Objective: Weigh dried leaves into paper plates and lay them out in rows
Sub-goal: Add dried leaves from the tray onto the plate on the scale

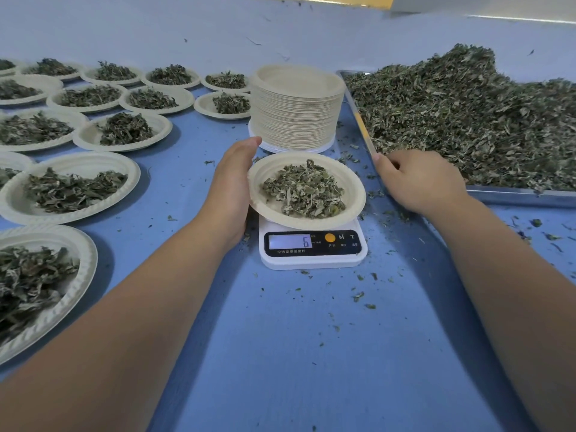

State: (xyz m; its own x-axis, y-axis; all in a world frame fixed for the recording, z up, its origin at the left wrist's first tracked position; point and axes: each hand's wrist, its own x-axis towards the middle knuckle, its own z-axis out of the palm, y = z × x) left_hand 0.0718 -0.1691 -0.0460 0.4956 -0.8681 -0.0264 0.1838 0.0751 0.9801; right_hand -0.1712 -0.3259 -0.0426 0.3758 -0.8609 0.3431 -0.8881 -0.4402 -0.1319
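- Left hand (232, 188): cupped round the left rim of a round off-white paper plate (355, 194). The thumb points toward the far side and the fingers pass out of sight beneath the plate. We record it as holding the paper plate by that rim.
- Paper plate: sits on a white digital kitchen scale (311, 261) at the middle of the bench, overhanging the scale to the left. It carries a loose mound of grey-green dried leaves (304, 191).
- Kitchen scale: its lit display (290, 242) reads 6. We note an orange button and the letters M and T to the right of the display.
- Right hand (420, 182): back upward, fingers curled downward at the near left corner of a shallow metal tray (514, 194), thumb tip against the tray's rim. We cannot tell whether it is closed on any leaves.
- Metal tray: lies to the right of the scale, heaped with a large leaf pile (467, 120) of the same grey-green material.
- Tall stack of empty paper plates (296, 110): stands just behind the scale, between the rows on the left and the tray.
- Filled plates (124, 169): we count more than a dozen laid in rows across the left of the bench, each holding a dark mound of leaves.
- Blue bench (280, 353): small leaf crumbs (358, 296) lie scattered around the scale and along the tray's edge.
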